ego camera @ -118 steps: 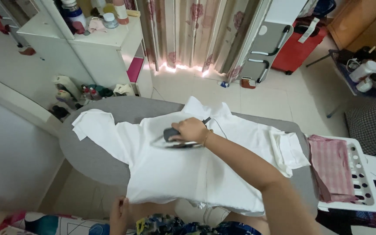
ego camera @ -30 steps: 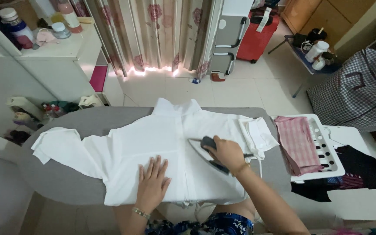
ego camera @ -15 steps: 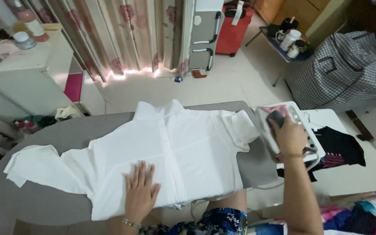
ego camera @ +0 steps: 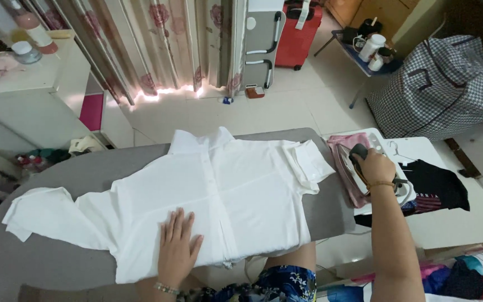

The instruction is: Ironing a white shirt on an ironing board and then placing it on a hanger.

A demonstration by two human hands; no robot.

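White shirt (ego camera: 219, 196) lies spread flat along the grey ironing board (ego camera: 73, 173), collar at the far edge, one sleeve trailing off to the left. Left hand (ego camera: 177, 246) rests palm down on its near hem, fingers stretched out and slightly apart. Right hand (ego camera: 373, 168) is curled tight around the handle of the iron (ego camera: 353, 168), which sits on the rack at the board's right end, on a pink cloth (ego camera: 342, 141). Dark clothes (ego camera: 437, 187) lie just right of it.
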